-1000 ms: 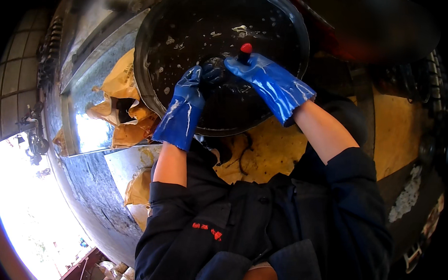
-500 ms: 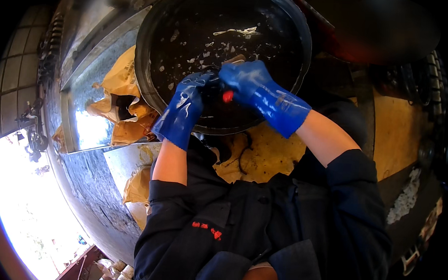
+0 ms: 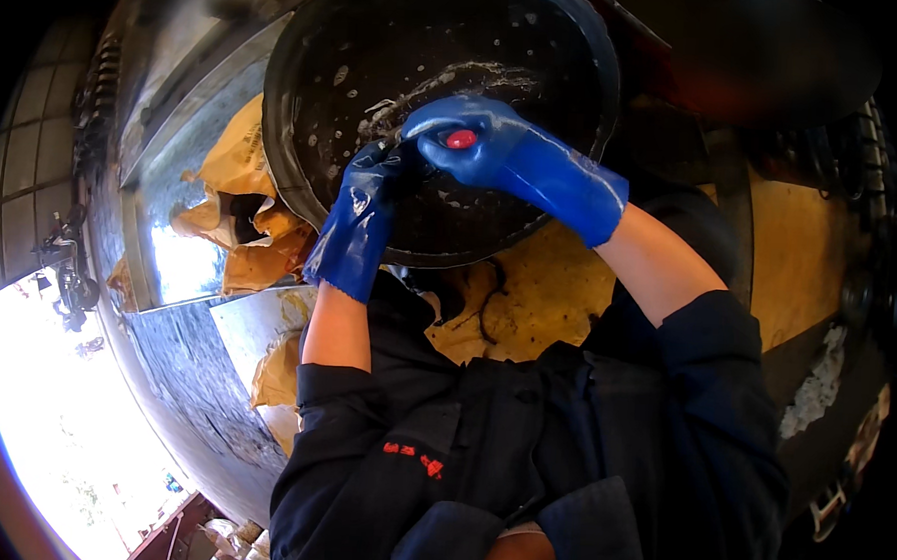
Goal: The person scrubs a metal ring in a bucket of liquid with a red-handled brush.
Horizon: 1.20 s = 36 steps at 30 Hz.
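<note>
Both my hands wear long blue rubber gloves over a round black tub (image 3: 290, 188) of dark, soapy-looking liquid. My right hand (image 3: 475, 141) is closed around a tool with a rounded red handle end (image 3: 461, 138), which pokes out of the fist; the rest of the tool is hidden. Just below and left of it, my left hand (image 3: 370, 192) reaches in with its fingers bent. Those fingertips lie in shadow against the right glove, so what they pinch, if anything, does not show.
Crumpled brown paper bags (image 3: 241, 161) lie left of the tub on a metal surface. Nearer sits another piece of brown paper (image 3: 276, 371). Below the tub spreads a stained yellowish surface (image 3: 538, 294). A wooden board (image 3: 794, 265) stands at the right.
My right hand has turned and shifted left, so the red handle end now faces up. My left hand stays almost in place. Foam on the liquid has spread into streaks.
</note>
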Tool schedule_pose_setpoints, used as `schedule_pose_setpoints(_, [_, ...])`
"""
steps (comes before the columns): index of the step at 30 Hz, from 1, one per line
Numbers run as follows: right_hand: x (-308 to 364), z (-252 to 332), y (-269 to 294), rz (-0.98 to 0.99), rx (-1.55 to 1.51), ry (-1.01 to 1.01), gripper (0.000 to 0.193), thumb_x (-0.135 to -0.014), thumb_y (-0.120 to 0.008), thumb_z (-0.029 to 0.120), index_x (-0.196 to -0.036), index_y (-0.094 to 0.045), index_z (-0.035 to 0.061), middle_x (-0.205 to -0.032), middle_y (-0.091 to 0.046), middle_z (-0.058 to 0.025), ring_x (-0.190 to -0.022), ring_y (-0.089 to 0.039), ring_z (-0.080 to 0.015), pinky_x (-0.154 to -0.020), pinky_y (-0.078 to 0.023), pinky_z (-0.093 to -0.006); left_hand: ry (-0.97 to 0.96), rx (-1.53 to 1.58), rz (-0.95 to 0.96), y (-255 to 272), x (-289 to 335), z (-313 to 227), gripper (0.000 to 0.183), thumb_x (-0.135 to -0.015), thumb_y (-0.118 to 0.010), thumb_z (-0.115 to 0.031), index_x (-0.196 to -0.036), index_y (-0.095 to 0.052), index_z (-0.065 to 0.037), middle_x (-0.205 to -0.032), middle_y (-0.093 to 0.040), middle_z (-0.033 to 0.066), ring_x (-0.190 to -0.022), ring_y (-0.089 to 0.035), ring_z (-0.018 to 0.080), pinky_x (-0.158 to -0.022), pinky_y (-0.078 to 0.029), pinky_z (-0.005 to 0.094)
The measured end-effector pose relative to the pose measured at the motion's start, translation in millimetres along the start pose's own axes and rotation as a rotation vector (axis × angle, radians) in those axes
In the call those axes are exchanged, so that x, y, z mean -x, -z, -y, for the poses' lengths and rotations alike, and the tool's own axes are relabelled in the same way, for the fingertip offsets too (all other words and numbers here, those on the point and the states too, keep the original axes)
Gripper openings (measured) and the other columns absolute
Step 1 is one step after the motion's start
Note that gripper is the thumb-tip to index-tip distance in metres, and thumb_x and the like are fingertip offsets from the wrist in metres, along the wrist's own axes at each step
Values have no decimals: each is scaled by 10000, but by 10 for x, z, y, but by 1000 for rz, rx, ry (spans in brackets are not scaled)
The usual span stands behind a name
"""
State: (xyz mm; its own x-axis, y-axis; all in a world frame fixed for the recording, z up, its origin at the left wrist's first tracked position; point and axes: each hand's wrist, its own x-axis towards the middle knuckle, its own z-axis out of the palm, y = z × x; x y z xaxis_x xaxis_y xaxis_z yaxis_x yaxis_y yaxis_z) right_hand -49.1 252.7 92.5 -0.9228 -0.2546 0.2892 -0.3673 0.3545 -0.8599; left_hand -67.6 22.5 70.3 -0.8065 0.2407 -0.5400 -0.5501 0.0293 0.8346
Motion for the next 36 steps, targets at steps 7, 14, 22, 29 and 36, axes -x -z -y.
schedule_pose_setpoints(7, [-54,186,76,-23,-133,-788,317,-1003,-614,406,-1026,-753,121,-833,-731,-57,-779,-697,-194,-803,-571,-342,-149,57,-108,76,-35,43,308,-1002,-702,-64,-1286,-661,49,-1148,-752,128,-1005,-735,231,-931,-598,339])
schedule_pose_setpoints(14, [2,88,120,-167,-329,-1053,305,-952,-612,347,-923,-754,78,-751,-684,-86,-680,-638,-180,-705,-510,-344,-248,76,-136,-73,-100,102,265,-1028,-657,-61,-1270,-673,46,-1181,-751,138,-1046,-725,199,-959,-571,307])
schedule_pose_setpoints(22, [256,59,203,-128,-496,-971,353,-923,-663,357,-1017,-743,26,-872,-731,-137,-808,-696,-220,-764,-534,-355,-245,-3,-145,-49,-77,83,253,-1042,-648,-101,-1253,-687,34,-1164,-754,120,-1036,-716,186,-957,-560,301])
schedule_pose_setpoints(29, [1,166,182,80,-221,-984,364,-1005,-626,412,-930,-742,75,-779,-712,-66,-702,-676,-166,-757,-538,-311,-239,-27,-129,-7,-39,84,251,-1048,-645,-124,-1242,-696,27,-1153,-756,109,-1030,-711,178,-954,-554,299])
schedule_pose_setpoints(36, [-20,262,114,148,128,-679,356,-1034,-619,410,-1032,-736,73,-825,-720,-68,-794,-710,-176,-791,-578,-338,-261,-68,-106,-19,-118,157,251,-1054,-642,-147,-1231,-704,21,-1142,-758,98,-1024,-706,170,-950,-548,297])
